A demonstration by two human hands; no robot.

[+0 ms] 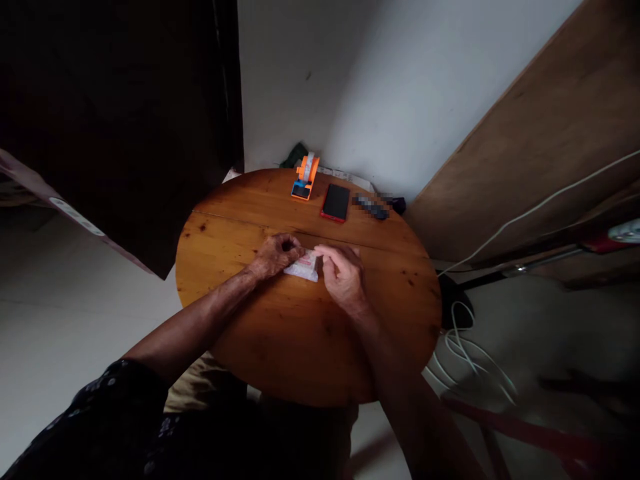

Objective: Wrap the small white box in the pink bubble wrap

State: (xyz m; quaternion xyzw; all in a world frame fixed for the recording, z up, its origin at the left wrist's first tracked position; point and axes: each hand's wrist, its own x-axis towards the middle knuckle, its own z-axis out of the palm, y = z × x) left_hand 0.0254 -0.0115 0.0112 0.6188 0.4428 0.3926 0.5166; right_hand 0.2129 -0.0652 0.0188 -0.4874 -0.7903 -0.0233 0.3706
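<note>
A small white packet with pink print (pixel 304 267) lies on the round wooden table (pixel 300 333), near its middle. My left hand (pixel 277 254) is curled into a loose fist and pinches the packet's left end. My right hand (pixel 342 275) rests on the packet's right side, fingers bent and pressed onto it. Both hands hold it flat against the tabletop. Part of the packet is hidden under my fingers.
At the table's far edge stand an orange tape dispenser (pixel 305 176), a red-edged phone (pixel 335 202) lying flat, and a dark blurred object (pixel 373 205). A wooden board (pixel 525 140) leans at the right. White cables (pixel 470 347) trail on the floor.
</note>
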